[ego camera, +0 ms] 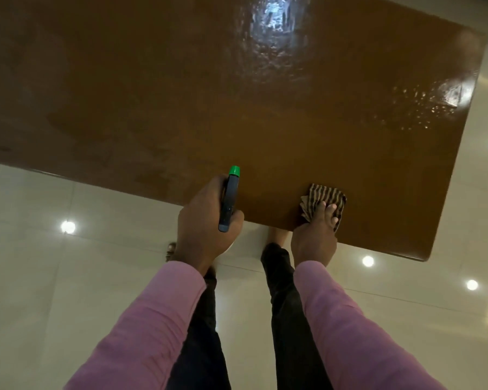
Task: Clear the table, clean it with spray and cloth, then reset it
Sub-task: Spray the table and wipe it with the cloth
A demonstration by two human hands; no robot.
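Note:
A glossy brown table point(209, 94) fills the upper part of the head view, with wet droplets shining near its far end and right corner. My left hand point(203, 226) grips a dark spray bottle point(228, 201) with a green nozzle, held at the table's near edge and pointing over the top. My right hand point(314, 237) presses a striped brown cloth point(324, 198) flat on the table close to the near edge, fingers spread over it. Pink sleeves cover both arms.
Shiny cream floor tiles point(68, 277) surround the table and reflect ceiling lights. My legs in dark trousers stand right at the near edge, between my arms. The table's right corner point(423, 257) lies just right of my right hand.

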